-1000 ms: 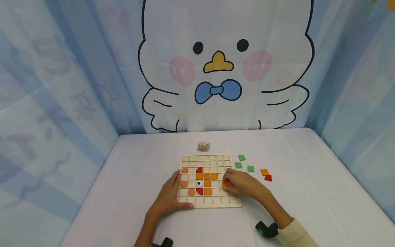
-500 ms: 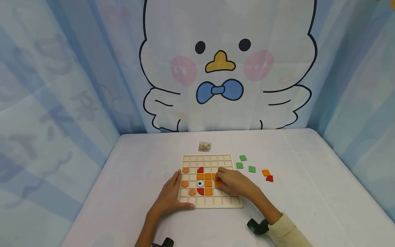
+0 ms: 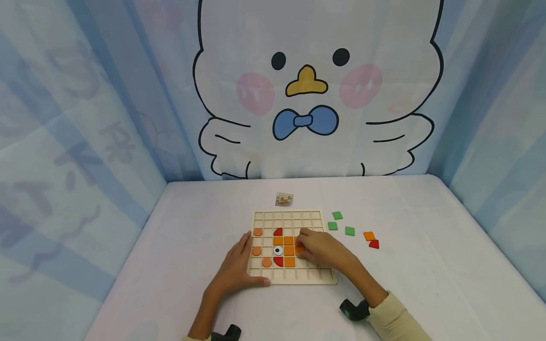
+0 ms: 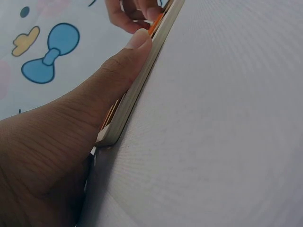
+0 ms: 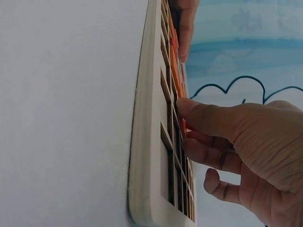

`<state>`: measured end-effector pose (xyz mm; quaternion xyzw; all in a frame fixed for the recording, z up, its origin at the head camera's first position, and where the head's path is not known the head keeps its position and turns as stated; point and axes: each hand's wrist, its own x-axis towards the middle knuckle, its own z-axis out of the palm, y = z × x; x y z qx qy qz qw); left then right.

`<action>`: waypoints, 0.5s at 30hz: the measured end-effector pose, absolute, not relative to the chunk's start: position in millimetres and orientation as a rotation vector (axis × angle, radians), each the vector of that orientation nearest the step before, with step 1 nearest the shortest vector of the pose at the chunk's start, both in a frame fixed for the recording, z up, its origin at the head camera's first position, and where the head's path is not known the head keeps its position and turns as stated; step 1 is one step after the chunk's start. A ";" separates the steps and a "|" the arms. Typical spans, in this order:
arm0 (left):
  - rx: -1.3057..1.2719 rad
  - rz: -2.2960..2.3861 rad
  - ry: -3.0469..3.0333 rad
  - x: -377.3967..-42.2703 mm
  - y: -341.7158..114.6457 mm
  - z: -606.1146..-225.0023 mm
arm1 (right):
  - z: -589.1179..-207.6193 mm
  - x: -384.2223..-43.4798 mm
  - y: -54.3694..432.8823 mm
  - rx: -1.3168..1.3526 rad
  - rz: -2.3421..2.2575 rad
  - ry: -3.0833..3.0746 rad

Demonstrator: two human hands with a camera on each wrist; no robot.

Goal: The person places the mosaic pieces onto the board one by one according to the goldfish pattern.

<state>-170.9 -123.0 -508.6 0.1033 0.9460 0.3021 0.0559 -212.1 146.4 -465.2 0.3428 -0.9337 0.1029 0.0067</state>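
A pale wooden grid board [image 3: 311, 278] lies on the table. My left hand [image 3: 233, 265] rests along its left side with straight fingers, the thumb on the front edge. My right hand [image 3: 322, 247] pinches an orange square tile [image 3: 300, 249] at the board, just right of a column of orange tiles [image 3: 289, 250]. In the right wrist view the thumb and fingertips sit close over the grid, partly hiding that tile. Also on the board are a round eye piece [image 3: 278, 250], red quarter-round tiles [image 3: 278, 261] and orange discs [image 3: 257, 251].
Right of the board lie green tiles [image 3: 350, 231], an orange tile [image 3: 368, 236] and a red piece [image 3: 374, 244]. A small patterned card [image 3: 284, 199] is behind the board. Printed curtains [image 3: 303, 151] rise at the table's back and sides.
Holding the orange tile, my right hand has moved left across the board to beside the other orange tiles, then stayed nearly there. My left hand keeps its place on the board.
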 end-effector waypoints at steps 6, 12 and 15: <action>0.319 0.904 2.877 -170.8 -121.8 -509.0 | -464.7 -211.2 147.6 1.070 0.343 -2.932; 0.345 0.933 2.875 -171.0 -121.9 -507.9 | -462.7 -210.7 149.8 1.060 0.346 -2.945; 0.343 0.915 2.879 -170.8 -122.4 -508.1 | -460.2 -210.9 153.4 1.041 0.361 -2.949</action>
